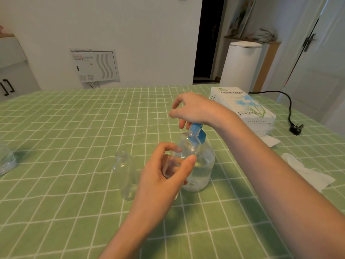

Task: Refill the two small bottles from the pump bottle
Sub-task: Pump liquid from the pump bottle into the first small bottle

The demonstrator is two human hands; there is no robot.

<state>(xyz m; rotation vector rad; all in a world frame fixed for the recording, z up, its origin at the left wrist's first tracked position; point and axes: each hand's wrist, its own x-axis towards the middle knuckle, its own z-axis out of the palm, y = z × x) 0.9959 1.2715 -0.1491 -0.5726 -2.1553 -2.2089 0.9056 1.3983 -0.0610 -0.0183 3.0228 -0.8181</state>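
Table (74,128): pump bottle (205,165) stands right of centre, right hand (194,109) resting on top of it. Held small bottle (188,144) — gripped in the left hand (160,176) — sits tilted directly before it. Second small bottle (125,176) stands just left. Tissue pack (242,109) lies behind, to the right; crumpled tissue (306,171) well right.

My left hand (160,176) is gripping a small bottle (186,146) between thumb and fingers, tilting its mouth up to the blue pump head (201,135) of the pump bottle (204,165). My right hand (194,109) is resting palm-down on that head, fingers loosely bent. A second bottle (125,172), uncapped, is standing upright just left of my left hand on the green checked cloth (74,128). A tissue pack (242,107), a crumpled tissue (306,172) and a plug (296,128) are lying to the right.
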